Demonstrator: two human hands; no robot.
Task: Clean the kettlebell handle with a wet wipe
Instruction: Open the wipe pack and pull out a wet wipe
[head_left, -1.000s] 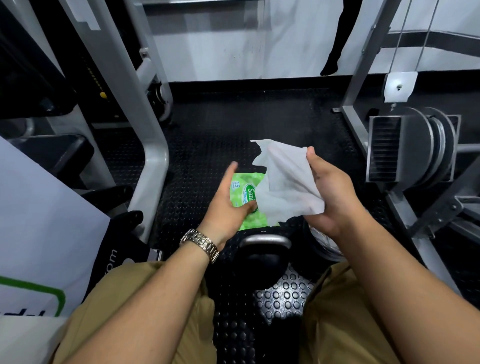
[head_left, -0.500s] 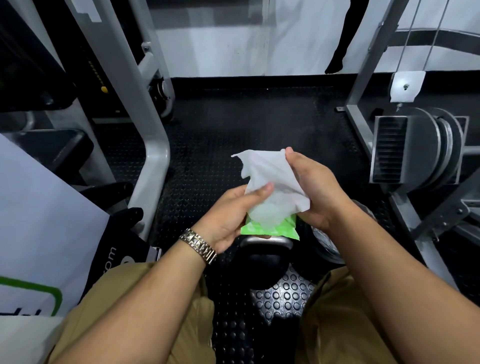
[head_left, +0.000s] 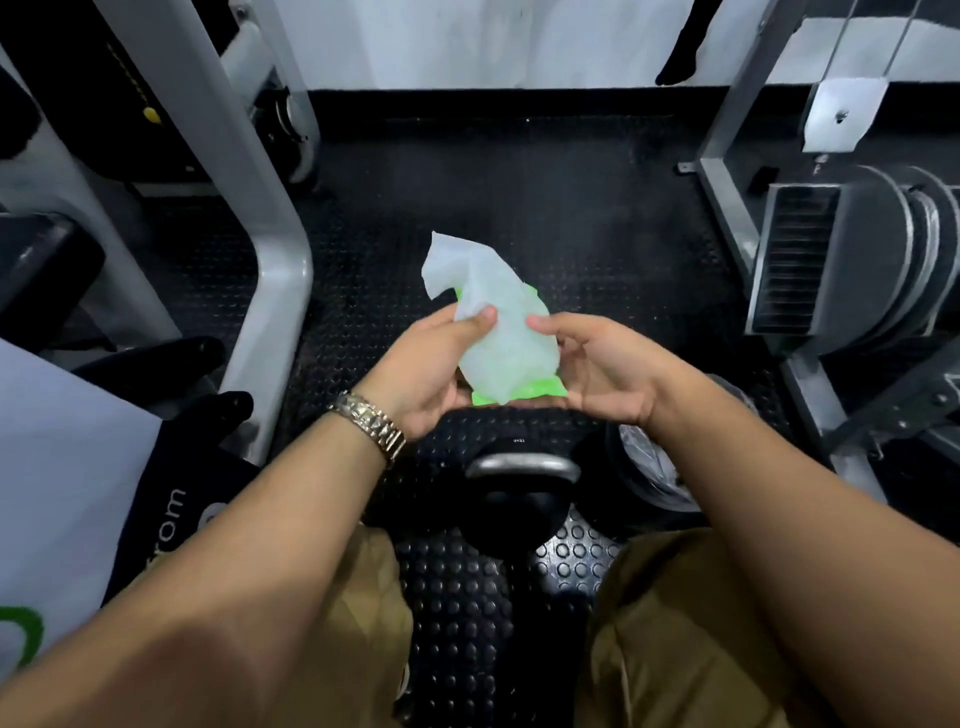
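Wet wipe (head_left: 501, 332) lies over a green pack (head_left: 540, 391); left hand (head_left: 428, 371) pinches one edge, right hand (head_left: 605, 371) the other, above the kettlebell handle (head_left: 522, 464).

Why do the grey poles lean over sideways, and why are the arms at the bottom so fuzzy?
Head view: the wide lens makes the grey frame lean outward near the left edge; the forearms, close to the camera at the bottom, look soft and smeared; the wet wipe and kettlebell handle are sharper; the handle carries a pale gleam; the green pack tints the thin wipe from behind.
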